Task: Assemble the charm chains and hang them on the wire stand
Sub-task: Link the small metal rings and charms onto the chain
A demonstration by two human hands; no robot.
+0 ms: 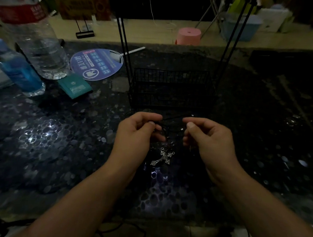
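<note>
Hands: 2, bare. Left hand (pixel 135 133) and right hand (pixel 209 138) apart, both curled, each pinching the thin black cord (pixel 170 119) that runs between them.
Charms: 2 silvery metal crosses, ornate; cross charms (pixel 164 156) hang at 6 o'clock below the hands, just above the bench (pixel 261 144).
Wire stand (pixel 171 89): 1, black, box-shaped grid basket w/ 2 pairs of thin uprights, at 12 o'clock, just beyond the hands.
Bench: dark, glossy, pebbled speckle.
Bottles: 2 at 10 o'clock; big clear plastic bottle (pixel 38 41) w/ red label, small blue bottle (pixel 19 70).
Fan (pixel 96 64): 1, round, purple, printed, at 11 o'clock.
Teal packet (pixel 74 87): 1, flat, near the fan.
</note>
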